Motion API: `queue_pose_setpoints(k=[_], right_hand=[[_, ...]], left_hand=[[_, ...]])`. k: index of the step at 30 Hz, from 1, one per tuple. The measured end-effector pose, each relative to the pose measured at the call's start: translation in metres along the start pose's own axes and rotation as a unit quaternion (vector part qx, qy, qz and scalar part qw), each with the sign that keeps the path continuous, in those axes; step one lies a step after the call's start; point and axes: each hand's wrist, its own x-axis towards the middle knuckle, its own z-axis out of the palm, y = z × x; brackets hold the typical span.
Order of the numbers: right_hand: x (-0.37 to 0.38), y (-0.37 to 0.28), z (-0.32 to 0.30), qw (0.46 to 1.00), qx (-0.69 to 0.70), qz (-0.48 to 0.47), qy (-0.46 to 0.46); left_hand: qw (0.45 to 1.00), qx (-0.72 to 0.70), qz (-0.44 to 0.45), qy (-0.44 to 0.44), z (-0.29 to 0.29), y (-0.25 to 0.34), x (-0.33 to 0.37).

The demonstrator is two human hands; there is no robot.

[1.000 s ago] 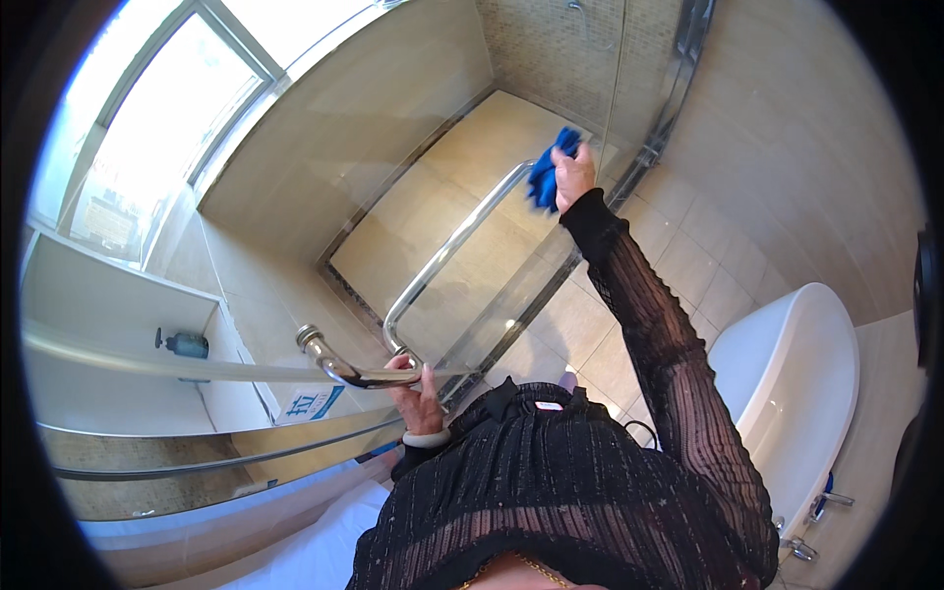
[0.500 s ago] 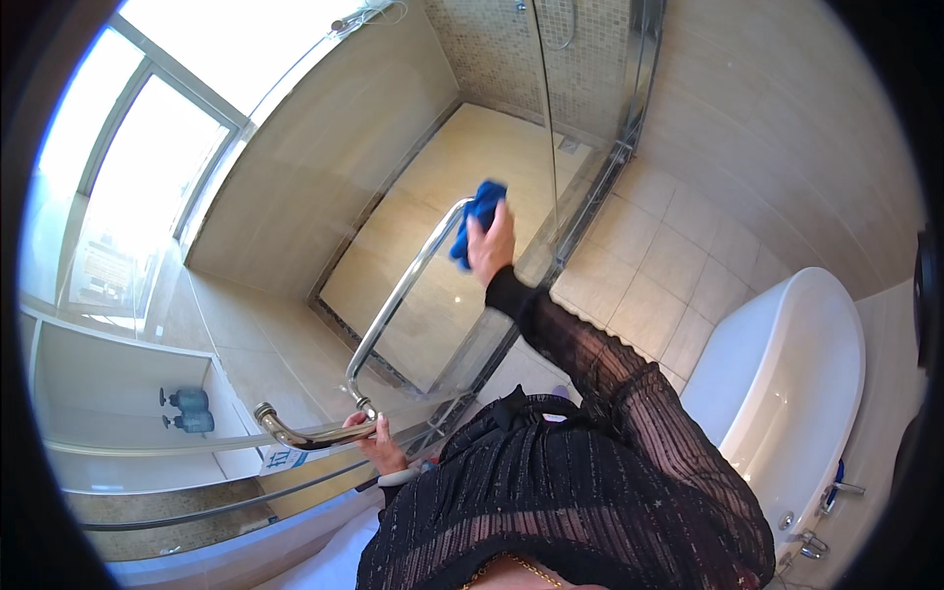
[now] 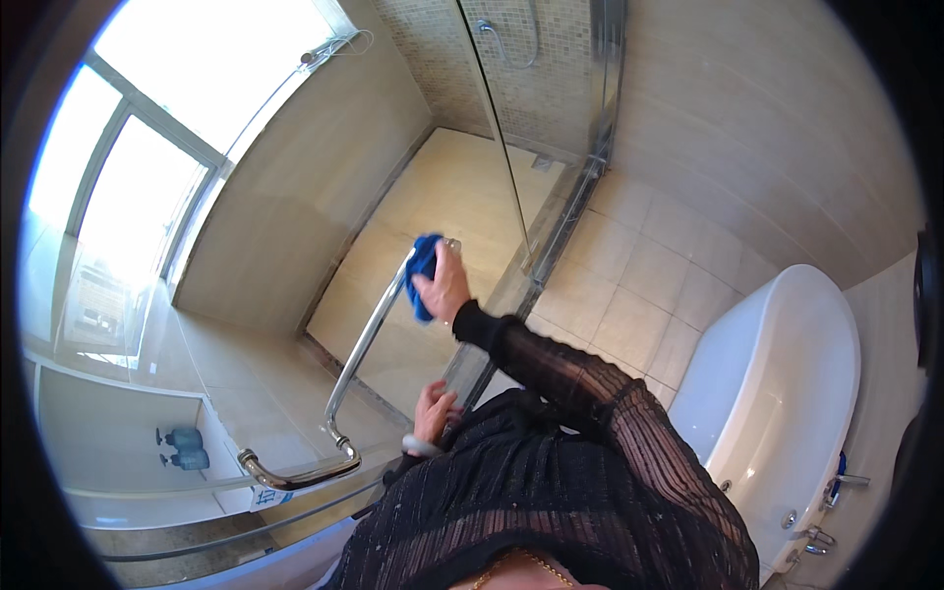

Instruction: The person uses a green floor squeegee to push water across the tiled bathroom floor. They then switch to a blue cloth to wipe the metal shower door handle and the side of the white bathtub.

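A blue cloth [image 3: 421, 265] is in my right hand [image 3: 447, 285], which presses it against the upper end of a long chrome door handle [image 3: 367, 341] on the glass shower door. The cloth hides part of the bar there. Below, my left hand [image 3: 433, 411] is held close to my body, apart from the handle, its fingers loosely bent and apart with nothing in them. The lower end of the handle joins a short curved chrome bar [image 3: 305, 479] at the glass.
At the right stands a white bathtub [image 3: 704, 379] with chrome taps [image 3: 818, 539]. Two pump bottles [image 3: 185, 447] rest in a white wall niche on the left. Beyond the glass lie the shower floor [image 3: 447, 182], a hand shower [image 3: 485, 28] and a bright window [image 3: 147, 187].
My left hand has let go of the handle's lower end and moved right, toward my body. My right hand with the cloth has shifted left and down along with the handle in view.
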Motion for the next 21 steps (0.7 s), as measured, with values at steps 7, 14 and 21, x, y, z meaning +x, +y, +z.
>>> queue_pose_setpoints(k=[7, 14, 21], right_hand=[[0.131, 0.032, -0.065, 0.992, -0.050, -0.105, 0.056], [0.088, 0.052, -0.041, 0.996, -0.077, -0.029, 0.013], [0.143, 0.069, -0.058, 0.994, -0.080, -0.009, 0.073]], left_hand=[[0.958, 0.150, 0.232, -0.080, 0.086, 0.093, 0.067], [0.827, 0.290, 0.476, -0.075, 0.112, 0.123, 0.130], [0.907, 0.259, 0.321, -0.087, 0.110, 0.141, 0.159]])
